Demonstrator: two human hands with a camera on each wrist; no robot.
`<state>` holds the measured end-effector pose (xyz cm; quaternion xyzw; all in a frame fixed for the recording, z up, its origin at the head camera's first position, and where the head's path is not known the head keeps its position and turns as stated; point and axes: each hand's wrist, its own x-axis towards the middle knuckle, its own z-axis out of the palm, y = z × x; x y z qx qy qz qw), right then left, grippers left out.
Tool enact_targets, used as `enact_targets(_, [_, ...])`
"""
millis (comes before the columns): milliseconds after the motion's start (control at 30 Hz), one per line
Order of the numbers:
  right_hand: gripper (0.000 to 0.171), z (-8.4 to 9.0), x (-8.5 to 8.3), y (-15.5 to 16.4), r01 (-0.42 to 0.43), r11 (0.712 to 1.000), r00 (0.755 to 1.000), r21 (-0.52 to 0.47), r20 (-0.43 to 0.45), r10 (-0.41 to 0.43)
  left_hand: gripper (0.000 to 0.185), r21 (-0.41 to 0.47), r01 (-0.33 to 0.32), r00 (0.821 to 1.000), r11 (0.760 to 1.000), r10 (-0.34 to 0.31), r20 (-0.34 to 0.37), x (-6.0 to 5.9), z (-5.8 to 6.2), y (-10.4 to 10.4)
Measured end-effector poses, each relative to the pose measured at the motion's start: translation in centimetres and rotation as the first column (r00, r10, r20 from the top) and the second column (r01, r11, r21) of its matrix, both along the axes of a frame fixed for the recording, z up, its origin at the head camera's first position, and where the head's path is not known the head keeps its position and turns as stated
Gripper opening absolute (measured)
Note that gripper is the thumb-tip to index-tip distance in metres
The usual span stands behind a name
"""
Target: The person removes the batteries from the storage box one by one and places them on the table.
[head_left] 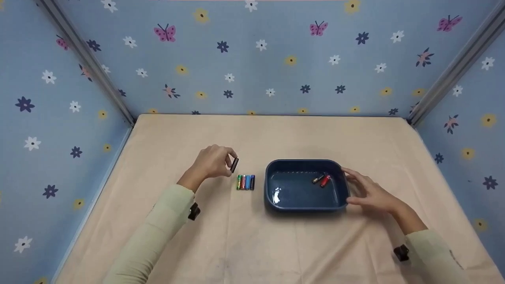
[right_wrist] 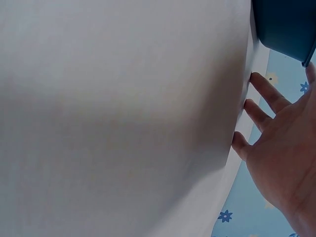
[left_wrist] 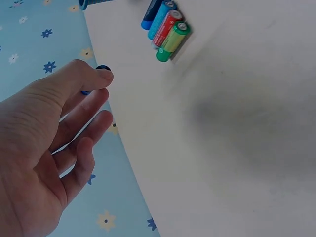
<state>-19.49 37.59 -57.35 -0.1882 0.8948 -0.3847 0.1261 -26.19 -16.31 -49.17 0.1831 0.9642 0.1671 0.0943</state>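
Observation:
In the head view my left hand (head_left: 213, 161) pinches a dark battery (head_left: 234, 165) between thumb and fingers, above the table. Just below it, several batteries (head_left: 245, 182) lie side by side in a row: green, red, blue and dark. The left wrist view shows the green battery (left_wrist: 173, 41) closest, while the held one is mostly hidden behind the thumb. To the right stands a dark blue rectangular dish (head_left: 305, 208). Inside lie a black-and-gold battery (head_left: 318, 178) and a red battery (head_left: 325, 181). My right hand (head_left: 373, 194) touches the dish's right side, fingers spread.
A pale cloth (head_left: 189, 252) with creases covers the table. Blue panels (head_left: 260, 63) patterned with flowers and butterflies enclose the back and both sides. Grey metal posts (head_left: 94, 63) stand at the back corners.

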Motion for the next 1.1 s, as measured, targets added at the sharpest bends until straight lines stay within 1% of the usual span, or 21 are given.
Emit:
enact_targets(100, [0.095, 0.0, 0.0, 0.1, 0.007, 1.0, 1.0, 0.002, 0.01, -0.007, 0.049, 0.013, -0.026, 1.0, 1.0, 0.026, 0.004, 0.4, -0.5, 0.1])
enact_targets(233, [0.095, -0.1, -0.1, 0.1, 0.012, 1.0, 1.0, 0.011, 0.015, -0.012, 0.05, 0.013, -0.04, 0.999, 0.999, 0.04, 0.008, 0.9, -1.3, 0.1])
enact_targets(433, [0.094, -0.1, -0.2, 0.2, -0.002, 1.0, 1.0, 0.004, 0.007, 0.002, 0.049, 0.035, -0.07, 0.996, 0.997, 0.068, 0.051, 1.6, -2.7, 0.2])
enact_targets(567, [0.094, 0.1, -0.1, 0.2, -0.003, 1.0, 1.0, 0.001, 0.022, 0.003, 0.049, 0.039, -0.074, 0.995, 0.997, 0.071, 0.068, 1.8, -3.8, 0.2])
enact_targets(700, [0.094, 0.3, 0.0, 0.1, -0.006, 1.0, 1.0, -0.009, 0.016, 0.006, 0.049, 0.039, -0.079, 0.994, 0.996, 0.075, 0.084, 2.0, -4.7, 0.3])
enact_targets(867, [0.094, 0.3, 0.0, 0.1, 0.003, 1.0, 1.0, -0.005, 0.024, -0.003, 0.049, 0.036, -0.106, 0.989, 0.994, 0.101, 0.106, 2.1, -5.3, 0.5])
enact_targets(1100, [0.093, 0.2, -0.1, 0.2, -0.004, 1.0, 1.0, -0.003, 0.013, 0.004, 0.049, 0.034, -0.134, 0.982, 0.99, 0.128, 0.135, 2.3, -5.7, 0.6])
